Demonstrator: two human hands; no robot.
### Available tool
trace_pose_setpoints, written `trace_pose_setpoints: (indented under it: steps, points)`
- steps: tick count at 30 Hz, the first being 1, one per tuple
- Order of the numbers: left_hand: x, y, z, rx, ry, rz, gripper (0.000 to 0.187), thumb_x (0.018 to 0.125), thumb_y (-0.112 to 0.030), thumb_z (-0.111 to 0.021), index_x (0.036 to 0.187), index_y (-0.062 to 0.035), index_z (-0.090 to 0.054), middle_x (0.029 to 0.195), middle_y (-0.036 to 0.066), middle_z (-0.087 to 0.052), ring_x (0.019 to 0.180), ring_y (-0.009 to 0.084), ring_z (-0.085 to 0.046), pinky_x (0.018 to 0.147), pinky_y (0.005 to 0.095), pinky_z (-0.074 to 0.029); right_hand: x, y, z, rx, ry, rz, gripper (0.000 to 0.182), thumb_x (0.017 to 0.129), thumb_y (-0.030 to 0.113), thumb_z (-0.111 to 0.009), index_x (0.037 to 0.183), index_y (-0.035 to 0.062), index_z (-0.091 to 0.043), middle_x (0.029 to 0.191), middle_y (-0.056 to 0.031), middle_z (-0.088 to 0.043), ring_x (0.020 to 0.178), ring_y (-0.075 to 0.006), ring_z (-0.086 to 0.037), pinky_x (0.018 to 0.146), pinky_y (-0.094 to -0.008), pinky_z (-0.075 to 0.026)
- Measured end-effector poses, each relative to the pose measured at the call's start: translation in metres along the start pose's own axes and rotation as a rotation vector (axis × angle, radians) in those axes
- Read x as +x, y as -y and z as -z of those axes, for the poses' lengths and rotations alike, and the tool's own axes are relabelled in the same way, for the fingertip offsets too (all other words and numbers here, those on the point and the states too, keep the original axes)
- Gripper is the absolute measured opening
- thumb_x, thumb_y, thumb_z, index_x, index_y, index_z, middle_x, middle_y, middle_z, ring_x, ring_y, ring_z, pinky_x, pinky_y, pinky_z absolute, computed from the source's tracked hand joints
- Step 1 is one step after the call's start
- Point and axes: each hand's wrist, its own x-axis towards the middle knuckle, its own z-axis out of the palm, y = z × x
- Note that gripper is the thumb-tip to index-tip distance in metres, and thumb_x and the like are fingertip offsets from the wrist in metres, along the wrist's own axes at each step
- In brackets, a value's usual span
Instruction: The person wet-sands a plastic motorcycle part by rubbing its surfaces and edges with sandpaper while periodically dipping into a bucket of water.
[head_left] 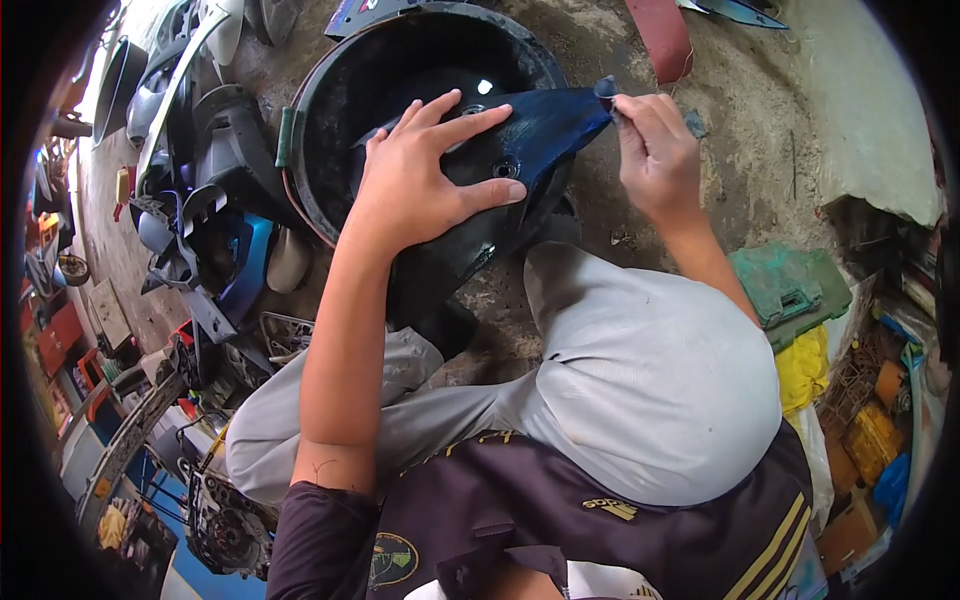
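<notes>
A dark blue and black plastic motorcycle panel lies across a round black basin, its narrow tip jutting past the rim on the right. My left hand rests on the panel with fingers and thumb spread around its holes, pressing it from above. At the tip, my right hand pinches a small dark folded piece of sandpaper against the edge. The panel's surface looks wet and shiny. Its lower part reaches down toward my legs.
Dark motorcycle fairings are piled on the floor at left. A red panel lies at the top right. Beside my right knee sit a green tool case and a yellow bag. An engine part is at lower left.
</notes>
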Motion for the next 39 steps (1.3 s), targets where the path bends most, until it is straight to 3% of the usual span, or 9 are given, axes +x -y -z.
trace_pose_setpoints:
  steps: [8, 12, 15, 18, 23, 26, 31, 34, 39]
  points:
    - [-0.001, 0.0, 0.001, -0.007, 0.013, 0.013, 0.086, 0.071, -0.06, -0.093, 0.149, -0.0327, -0.07, 0.165, 0.021, -0.054, 0.155, 0.0495, -0.045, 0.127, 0.0615, -0.031, -0.003, 0.012, -0.002, 0.096, 0.04, -0.102, 0.045, 0.094, -0.008, -0.073, 0.136, 0.0065, -0.07, 0.104, -0.0135, -0.072, 0.096, -0.0302, -0.072, 0.087, -0.0394, -0.058]
    - [-0.001, -0.002, 0.0, 0.012, 0.003, 0.013, 0.085, 0.071, -0.06, -0.093, 0.148, -0.0318, -0.071, 0.164, 0.021, -0.054, 0.154, 0.0476, -0.047, 0.127, 0.0597, -0.032, 0.004, 0.018, -0.003, 0.143, 0.113, 0.012, 0.062, 0.091, -0.009, -0.072, 0.148, 0.0129, -0.065, 0.099, -0.0113, -0.071, 0.091, -0.0326, -0.07, 0.082, -0.0444, -0.057]
    - [0.002, 0.006, -0.004, -0.081, -0.017, -0.007, 0.085, 0.069, -0.07, -0.091, 0.145, -0.038, -0.073, 0.163, 0.022, -0.055, 0.153, 0.0507, -0.046, 0.125, 0.0676, -0.029, 0.006, 0.007, 0.0, 0.119, 0.138, -0.002, 0.065, 0.09, -0.01, -0.071, 0.15, 0.014, -0.063, 0.101, -0.0122, -0.071, 0.092, -0.0333, -0.072, 0.082, -0.0455, -0.058]
    - [0.0, 0.002, -0.001, -0.016, -0.023, -0.02, 0.083, 0.07, -0.059, -0.093, 0.146, -0.0307, -0.073, 0.163, 0.023, -0.055, 0.149, 0.0429, -0.054, 0.126, 0.0563, -0.037, 0.009, 0.011, 0.003, 0.121, 0.195, -0.035, 0.065, 0.091, -0.01, -0.069, 0.151, 0.0146, -0.063, 0.103, -0.0129, -0.071, 0.094, -0.0342, -0.074, 0.082, -0.046, -0.059]
    - [0.0, 0.002, -0.002, -0.022, -0.024, -0.019, 0.083, 0.07, -0.059, -0.093, 0.146, -0.0307, -0.073, 0.163, 0.023, -0.055, 0.148, 0.0436, -0.055, 0.124, 0.0556, -0.04, 0.009, -0.002, 0.01, 0.145, 0.175, -0.056, 0.061, 0.091, -0.014, -0.062, 0.147, 0.012, -0.065, 0.106, -0.0135, -0.073, 0.095, -0.0349, -0.074, 0.082, -0.0461, -0.06]
    - [0.001, 0.001, -0.002, -0.054, -0.03, -0.009, 0.083, 0.07, -0.059, -0.093, 0.145, -0.0308, -0.073, 0.163, 0.023, -0.055, 0.147, 0.0438, -0.056, 0.124, 0.0547, -0.041, 0.008, 0.022, 0.006, 0.165, 0.238, 0.003, 0.062, 0.091, -0.016, -0.063, 0.147, 0.0101, -0.067, 0.105, -0.0135, -0.074, 0.095, -0.0284, -0.076, 0.085, -0.0382, -0.06]
    - [0.0, 0.002, -0.001, -0.028, -0.033, -0.007, 0.082, 0.07, -0.059, -0.094, 0.145, -0.0312, -0.074, 0.163, 0.023, -0.055, 0.147, 0.0441, -0.056, 0.122, 0.0521, -0.044, 0.007, 0.005, 0.008, 0.168, 0.16, -0.12, 0.06, 0.09, -0.015, -0.067, 0.144, 0.0103, -0.068, 0.102, -0.0133, -0.073, 0.097, -0.03, -0.076, 0.087, -0.0393, -0.06]
    - [0.001, 0.002, -0.004, -0.016, -0.039, -0.018, 0.082, 0.07, -0.059, -0.094, 0.145, -0.0317, -0.074, 0.163, 0.023, -0.055, 0.147, 0.044, -0.056, 0.122, 0.0516, -0.044, 0.004, 0.025, 0.009, 0.123, 0.269, 0.088, 0.062, 0.093, -0.011, -0.064, 0.149, 0.0153, -0.063, 0.103, -0.015, -0.073, 0.096, -0.0358, -0.075, 0.082, -0.0451, -0.061]
    - [0.0, 0.003, -0.004, 0.005, -0.04, -0.022, 0.082, 0.071, -0.06, -0.093, 0.145, -0.0329, -0.073, 0.162, 0.023, -0.055, 0.146, 0.0439, -0.057, 0.122, 0.0523, -0.044, 0.004, 0.0, 0.013, 0.102, 0.243, -0.045, 0.059, 0.092, -0.01, -0.064, 0.145, 0.0149, -0.065, 0.105, -0.0157, -0.073, 0.096, -0.0385, -0.074, 0.083, -0.0472, -0.061]
